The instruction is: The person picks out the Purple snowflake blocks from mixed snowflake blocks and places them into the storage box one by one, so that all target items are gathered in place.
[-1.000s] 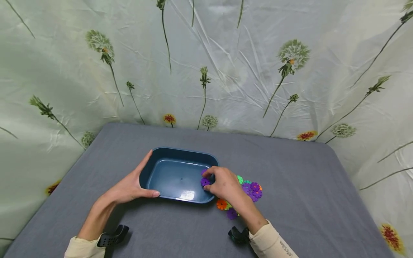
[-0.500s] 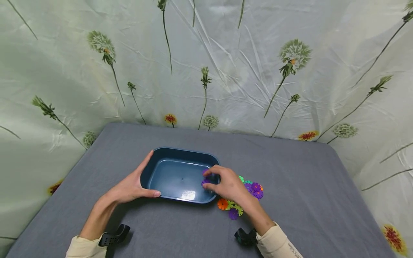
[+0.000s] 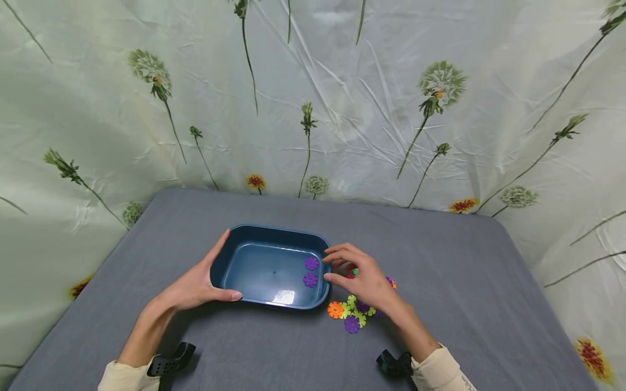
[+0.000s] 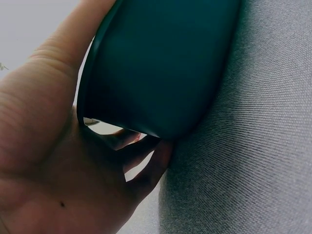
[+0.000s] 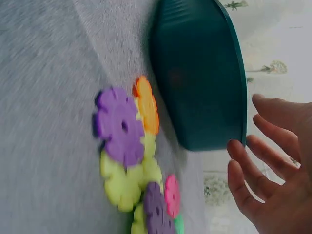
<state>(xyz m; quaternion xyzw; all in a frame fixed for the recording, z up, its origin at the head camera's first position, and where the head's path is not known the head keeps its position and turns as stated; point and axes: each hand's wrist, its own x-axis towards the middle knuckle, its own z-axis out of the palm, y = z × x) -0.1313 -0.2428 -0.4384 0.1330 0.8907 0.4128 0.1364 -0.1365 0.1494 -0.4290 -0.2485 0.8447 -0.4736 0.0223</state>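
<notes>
A dark blue plastic tub [image 3: 264, 271] sits on the cloth. My left hand [image 3: 193, 283] grips its left end, the thumb along the near rim and the fingers behind the end wall. Two purple snowflake-shaped building discs [image 3: 311, 264] lie flat inside, near the right end. Just off the tub's right rim is my right hand [image 3: 364, 277], fingers loosely spread and holding nothing. Below and behind it lies a pile of loose discs: orange [image 3: 335, 310], purple [image 5: 120, 126], yellow-green [image 5: 119, 187] and pink [image 5: 172, 196]. The right hand hides part of this pile in the head view.
A grey cloth [image 3: 469, 304] covers the table. A pale curtain with a dandelion print [image 3: 371, 125] hangs behind the far edge. Black wrist straps [image 3: 171, 359] are on both arms.
My right hand has let go of the purple discs and drawn back right, out over the tub's rim. Both discs now show fully in the tub. The left hand stays put.
</notes>
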